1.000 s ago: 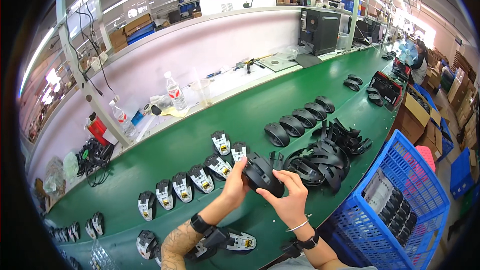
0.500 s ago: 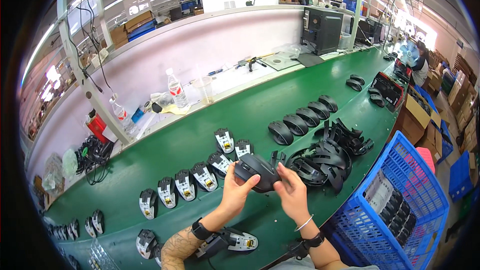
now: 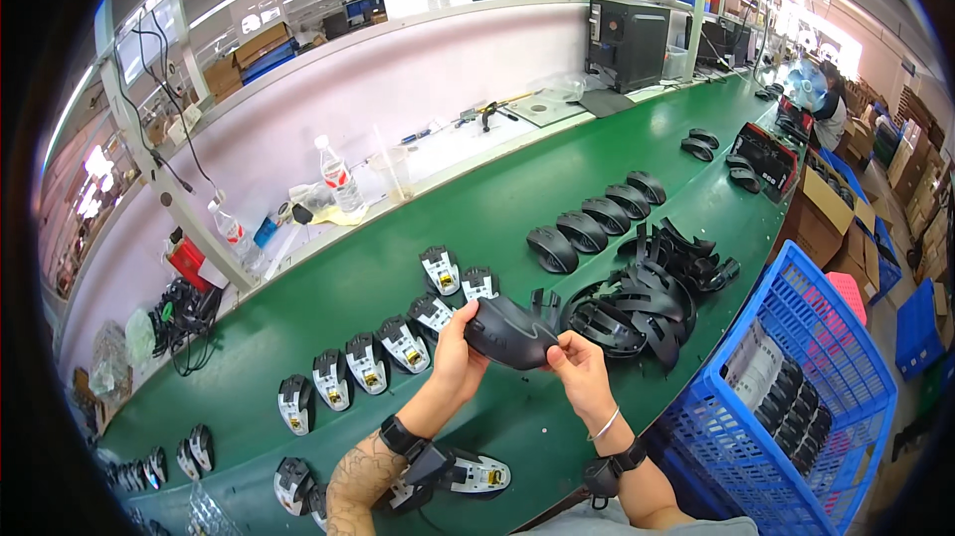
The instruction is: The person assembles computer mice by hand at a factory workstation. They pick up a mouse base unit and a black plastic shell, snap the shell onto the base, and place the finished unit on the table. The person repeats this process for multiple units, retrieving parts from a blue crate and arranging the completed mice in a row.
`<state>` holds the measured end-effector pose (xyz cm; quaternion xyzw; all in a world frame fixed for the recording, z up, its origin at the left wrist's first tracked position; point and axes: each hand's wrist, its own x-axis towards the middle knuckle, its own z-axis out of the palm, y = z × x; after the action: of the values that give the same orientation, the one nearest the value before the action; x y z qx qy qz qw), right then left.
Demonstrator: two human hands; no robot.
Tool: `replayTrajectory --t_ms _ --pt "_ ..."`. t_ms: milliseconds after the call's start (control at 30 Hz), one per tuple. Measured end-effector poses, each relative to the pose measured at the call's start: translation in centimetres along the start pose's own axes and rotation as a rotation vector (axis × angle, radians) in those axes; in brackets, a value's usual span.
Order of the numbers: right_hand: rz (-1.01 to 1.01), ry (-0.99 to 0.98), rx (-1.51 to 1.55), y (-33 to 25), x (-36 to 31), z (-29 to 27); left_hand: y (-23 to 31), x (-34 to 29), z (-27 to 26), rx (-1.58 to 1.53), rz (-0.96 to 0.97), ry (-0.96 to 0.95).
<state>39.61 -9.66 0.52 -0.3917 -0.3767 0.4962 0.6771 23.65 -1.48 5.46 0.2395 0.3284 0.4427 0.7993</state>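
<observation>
A black computer mouse [image 3: 511, 334] is held up over the green bench, its smooth side showing. My left hand [image 3: 454, 365] grips its left end, thumb along the near edge. At the other end, the thumb and fingertips of my right hand [image 3: 585, 377] pinch the mouse's tip. Just beyond my left hand runs a slanting row of mice without their top covers, such as the open mouse [image 3: 366, 365], with pale insides showing. Right of the held mouse lies a heap of curved black shell pieces [image 3: 662, 315], some in a round black tray.
Several covered black mice [image 3: 604, 214] stand in a row beyond the heap. A blue plastic basket [image 3: 734, 424] with dark parts inside is at my right. Bottles [image 3: 338, 178] stand on the back ledge. More open mice [image 3: 479, 474] lie by my left forearm. Another person [image 3: 830, 103] is far right.
The mouse has been turned in my hands so that it lies more lengthwise between them. My right fingers have closed from a looser touch into a pinch at its end.
</observation>
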Motion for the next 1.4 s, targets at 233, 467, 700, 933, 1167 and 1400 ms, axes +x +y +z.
replayTrajectory --t_ms 233,467,700,933,1167,1400 --pt "0.322 0.099 0.316 -1.4 0.8 -0.3 2.0 -0.8 2.8 0.079 -0.177 -0.153" --pt "0.454 0.086 0.25 -1.2 2.2 0.1 1.0 0.2 2.4 0.27 -0.059 -0.096" --pt "-0.468 0.057 -1.198 0.8 1.8 2.0 0.5 10.2 1.5 0.421 0.058 0.17" --pt "-0.296 -0.13 -1.365 1.5 0.1 1.3 -4.5 21.7 -1.0 0.894 0.17 0.308" --pt "-0.278 0.209 -0.506 -1.2 -2.4 -0.3 -5.9 17.0 -0.5 1.274 0.674 -0.015" --pt "0.064 0.267 0.377 -2.4 -1.9 -0.8 -1.1 1.2 -1.1 0.306 -0.071 -0.48"
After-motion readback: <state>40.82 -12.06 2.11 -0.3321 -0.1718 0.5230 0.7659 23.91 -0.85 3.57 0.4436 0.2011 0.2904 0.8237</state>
